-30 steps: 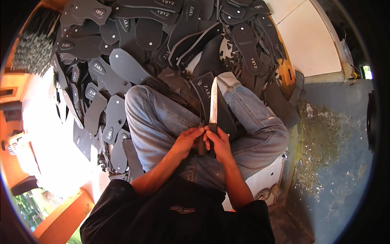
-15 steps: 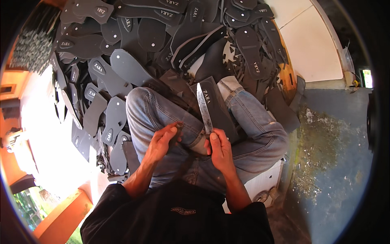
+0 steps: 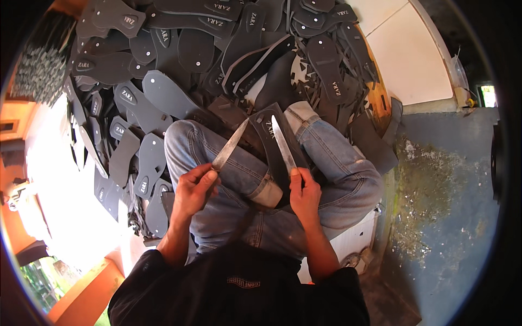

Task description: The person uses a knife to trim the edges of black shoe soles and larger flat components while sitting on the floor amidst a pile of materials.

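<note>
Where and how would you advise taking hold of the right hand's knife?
Probably at the rear end of the knife, from the near side, where the right hand grips: the bare metal narrows forward to a tip. The handle is hidden.

Lettering in view: one short word in pale capitals on the black sole (image 3: pixel 274 155) between the legs and repeated on many scattered soles (image 3: pixel 330 70); small white dots (image 3: pixel 198 63), any figures illegible; outlined lettering on the black shirt (image 3: pixel 239 299).
</note>
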{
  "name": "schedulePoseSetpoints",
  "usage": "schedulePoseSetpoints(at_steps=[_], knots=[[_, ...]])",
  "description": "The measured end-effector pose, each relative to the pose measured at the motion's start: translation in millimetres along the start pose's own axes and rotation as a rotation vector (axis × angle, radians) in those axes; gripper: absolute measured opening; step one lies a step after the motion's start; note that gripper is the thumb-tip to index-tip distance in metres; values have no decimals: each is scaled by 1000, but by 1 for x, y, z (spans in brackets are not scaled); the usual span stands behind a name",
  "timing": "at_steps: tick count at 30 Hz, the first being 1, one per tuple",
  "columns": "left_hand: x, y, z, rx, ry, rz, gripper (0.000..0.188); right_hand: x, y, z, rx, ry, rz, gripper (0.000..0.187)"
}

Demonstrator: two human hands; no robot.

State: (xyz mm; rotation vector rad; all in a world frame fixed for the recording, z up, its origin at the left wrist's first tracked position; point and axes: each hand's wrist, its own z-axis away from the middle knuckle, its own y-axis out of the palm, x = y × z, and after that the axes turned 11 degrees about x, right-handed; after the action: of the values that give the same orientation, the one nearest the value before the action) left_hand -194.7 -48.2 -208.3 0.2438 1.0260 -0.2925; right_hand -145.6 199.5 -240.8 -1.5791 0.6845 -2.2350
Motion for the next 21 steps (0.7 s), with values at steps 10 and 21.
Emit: schedulePoseSetpoints(at_steps=[10,21], knots=[[-3,-5,-20,-135,53,-218,29,21,-9,2,154,-17,-381,18],[-5,29,-25,-107,238,-287,26,12,11,-4,172,91,-433,25]])
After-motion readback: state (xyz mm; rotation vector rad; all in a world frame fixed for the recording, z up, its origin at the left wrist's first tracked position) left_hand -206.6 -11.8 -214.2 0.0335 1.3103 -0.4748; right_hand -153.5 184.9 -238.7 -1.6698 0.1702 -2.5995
